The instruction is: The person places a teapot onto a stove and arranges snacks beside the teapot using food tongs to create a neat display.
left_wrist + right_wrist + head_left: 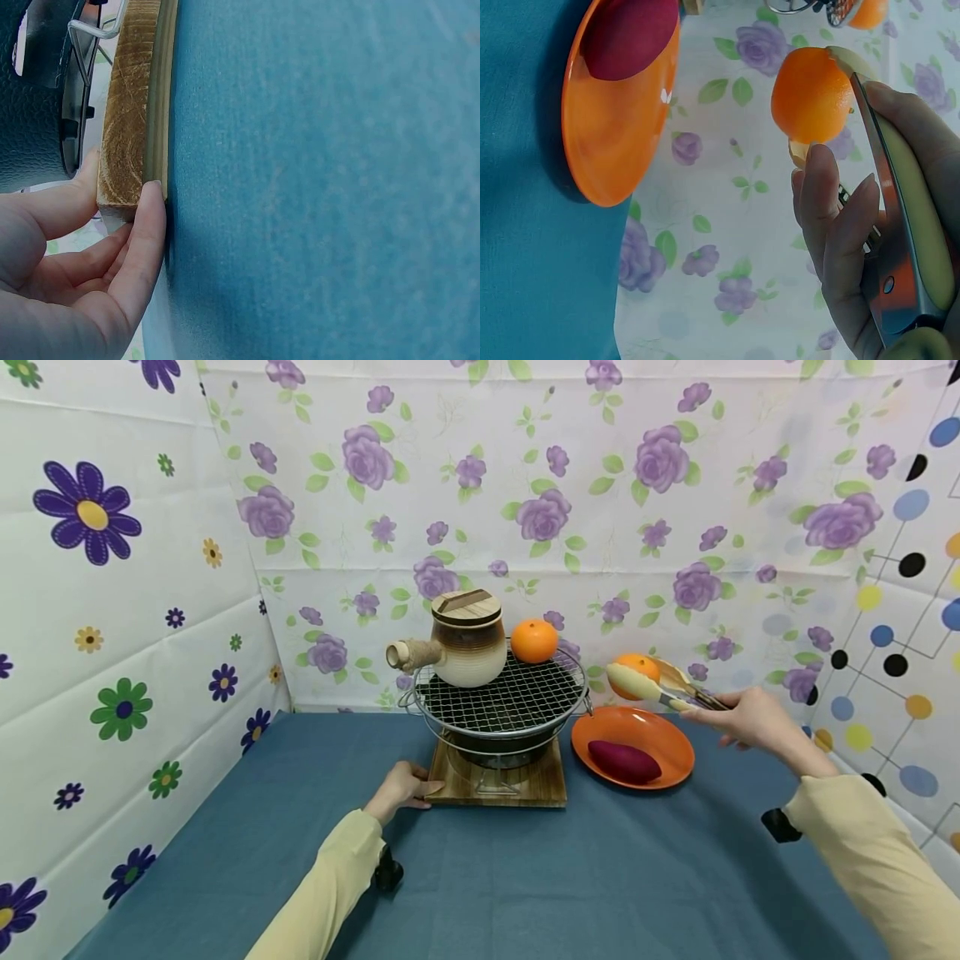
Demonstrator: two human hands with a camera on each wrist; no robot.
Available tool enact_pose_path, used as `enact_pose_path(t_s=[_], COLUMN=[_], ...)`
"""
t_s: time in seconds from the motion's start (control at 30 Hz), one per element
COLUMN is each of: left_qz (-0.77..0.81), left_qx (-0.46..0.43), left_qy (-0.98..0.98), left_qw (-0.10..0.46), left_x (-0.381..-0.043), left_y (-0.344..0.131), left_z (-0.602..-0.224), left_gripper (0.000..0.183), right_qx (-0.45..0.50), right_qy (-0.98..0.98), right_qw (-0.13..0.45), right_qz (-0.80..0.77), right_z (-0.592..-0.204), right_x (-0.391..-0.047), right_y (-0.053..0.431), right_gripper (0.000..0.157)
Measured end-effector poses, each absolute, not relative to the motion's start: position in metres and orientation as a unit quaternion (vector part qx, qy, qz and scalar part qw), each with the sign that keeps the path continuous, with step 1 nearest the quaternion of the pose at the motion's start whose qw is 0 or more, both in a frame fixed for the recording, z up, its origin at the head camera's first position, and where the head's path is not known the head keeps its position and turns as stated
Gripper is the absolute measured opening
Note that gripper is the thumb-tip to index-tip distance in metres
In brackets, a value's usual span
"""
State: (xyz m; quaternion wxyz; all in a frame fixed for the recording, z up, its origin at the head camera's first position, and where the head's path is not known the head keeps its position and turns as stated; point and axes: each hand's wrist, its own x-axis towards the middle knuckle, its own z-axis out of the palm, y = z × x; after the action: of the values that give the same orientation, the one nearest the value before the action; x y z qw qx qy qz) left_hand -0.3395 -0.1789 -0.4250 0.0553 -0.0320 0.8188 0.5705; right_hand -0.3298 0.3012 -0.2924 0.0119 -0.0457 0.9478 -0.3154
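Observation:
My right hand (753, 720) holds a pair of tongs (900, 225) with cream-coloured tips. Between those tips is an orange (811, 96), held in the air above the back of an orange plate (604, 176). A purple sweet potato (624, 762) lies on that plate. At the left, my left hand (401, 789) grips the front left corner of a wooden board (536, 789), thumb on top and a fingertip at its lower edge. On the board stands a round grill (498, 714) with a wire mesh top. My palm is partly out of the left wrist view.
A pot (471, 647) with a wooden lid and a side handle sits at the left of the grill mesh. Another orange (534, 641) rests at the mesh's back. Blue cloth (480, 877) covers the table, and patterned cloth walls (465, 527) stand behind and beside it.

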Motion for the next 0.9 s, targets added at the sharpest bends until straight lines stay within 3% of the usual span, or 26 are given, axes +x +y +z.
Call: enact_pose_path(t_s=[0.17,0.6,0.9], left_qz=[0.569,0.568,0.568], left_qx=[-0.034,-0.046,-0.045], left_qy=[0.820,0.819,0.820], left_qw=[0.058,0.062,0.055], left_x=[-0.339,-0.342,-0.339], left_y=[-0.179,-0.179,-0.179], left_z=[-0.424,-0.425,-0.424], left_gripper=[0.042,0.045,0.047], right_qx=[-0.047,-0.042,-0.066], right_qy=[0.947,0.952,0.951], right_qw=[0.008,0.001,-0.019], right_qz=[-0.319,-0.304,-0.303], right_z=[-0.289,-0.273,-0.264], right_x=[-0.329,-0.326,-0.325], right_y=[0.301,0.296,0.286], right_gripper=[0.090,0.102,0.096])
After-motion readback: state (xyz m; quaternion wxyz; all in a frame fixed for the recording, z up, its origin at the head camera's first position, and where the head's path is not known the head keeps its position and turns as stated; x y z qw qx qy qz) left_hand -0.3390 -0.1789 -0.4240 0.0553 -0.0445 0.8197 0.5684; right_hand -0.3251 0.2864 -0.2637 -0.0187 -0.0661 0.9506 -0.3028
